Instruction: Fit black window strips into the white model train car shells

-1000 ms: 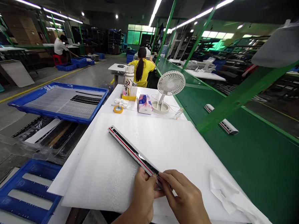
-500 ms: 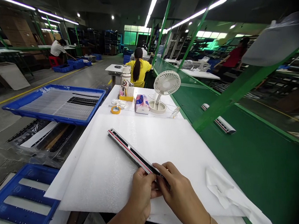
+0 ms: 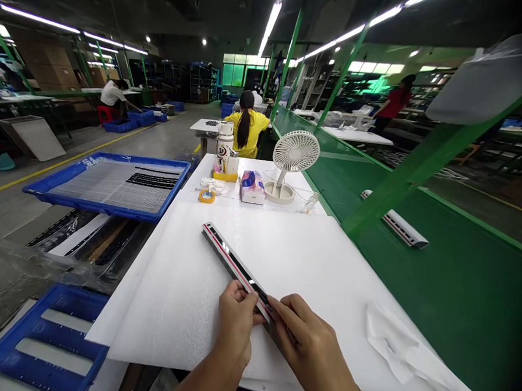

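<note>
"While you're looking down at the bench, what have the hands got?"

"Both are closed on one slim bar (image 3: 233, 261), white with a red line and a glossy black inset. The left hand (image 3: 236, 322) pinches it from the 9 o'clock side and the right hand (image 3: 306, 348) from 3 o'clock, fingers curled around its near end."

"Where's the bar lying?"

"Angled over a pebbly white foam sheet (image 3: 161, 300), its far end pointing toward 11 o'clock. I can't tell whether that end touches the foam."

"What's around it?"

"Beyond the foam, a white surface (image 3: 188, 185) carries a roll of yellow tape (image 3: 207, 196), a tissue box (image 3: 252, 187) and a ribbed white desk fan (image 3: 296, 151). Crumpled white cloth (image 3: 395, 343) lies at 4 o'clock, and a matching bar (image 3: 396, 226) rests on a green conveyor belt (image 3: 458, 284) at 2 o'clock."

"Any change from the earlier frame?"

"The slim bar lies steeper, its far end swung nearer 12 o'clock."
</note>
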Demonstrator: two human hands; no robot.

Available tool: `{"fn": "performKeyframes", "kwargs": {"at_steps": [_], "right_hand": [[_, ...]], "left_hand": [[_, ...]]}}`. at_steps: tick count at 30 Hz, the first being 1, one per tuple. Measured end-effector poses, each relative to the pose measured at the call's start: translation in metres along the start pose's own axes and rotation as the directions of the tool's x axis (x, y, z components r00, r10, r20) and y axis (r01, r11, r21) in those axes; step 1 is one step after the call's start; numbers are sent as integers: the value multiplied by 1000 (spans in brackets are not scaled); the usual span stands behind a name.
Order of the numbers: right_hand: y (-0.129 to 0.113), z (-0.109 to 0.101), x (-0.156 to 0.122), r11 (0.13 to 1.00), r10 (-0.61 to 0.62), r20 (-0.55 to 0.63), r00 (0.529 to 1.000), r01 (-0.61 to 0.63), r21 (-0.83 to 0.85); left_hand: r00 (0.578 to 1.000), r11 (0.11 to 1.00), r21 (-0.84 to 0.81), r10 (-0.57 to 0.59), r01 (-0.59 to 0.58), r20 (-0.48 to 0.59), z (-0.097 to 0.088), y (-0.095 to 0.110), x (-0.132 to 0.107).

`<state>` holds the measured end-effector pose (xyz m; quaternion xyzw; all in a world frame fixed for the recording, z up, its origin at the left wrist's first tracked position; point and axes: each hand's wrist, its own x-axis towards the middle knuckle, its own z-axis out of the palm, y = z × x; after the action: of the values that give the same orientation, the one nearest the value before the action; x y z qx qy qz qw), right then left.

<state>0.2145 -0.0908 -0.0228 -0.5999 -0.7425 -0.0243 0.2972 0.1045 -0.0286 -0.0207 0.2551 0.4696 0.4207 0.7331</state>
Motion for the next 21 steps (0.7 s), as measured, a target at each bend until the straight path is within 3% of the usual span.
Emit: {"fn": "performKeyframes", "kwargs": {"at_steps": [6,10,16,21], "right_hand": [[-2,2,-7,999,36,-38,999,-34,41],[-4,4,-6,992,77,-22,997,-79,-102],[-7,-2,11,920,101,162,982,-30,-390],[-5,-4,24,905,83,336,938,70,-419]], "left_hand": [[998,1000,22,18,-16,-60,2,-8,4],[996,999,28,19,-17,-86,4,-9,6],[999,998,41,-49,50,-22,2,-3,5],[998,997,39,-64,63,27,-2,-4,4]]}}
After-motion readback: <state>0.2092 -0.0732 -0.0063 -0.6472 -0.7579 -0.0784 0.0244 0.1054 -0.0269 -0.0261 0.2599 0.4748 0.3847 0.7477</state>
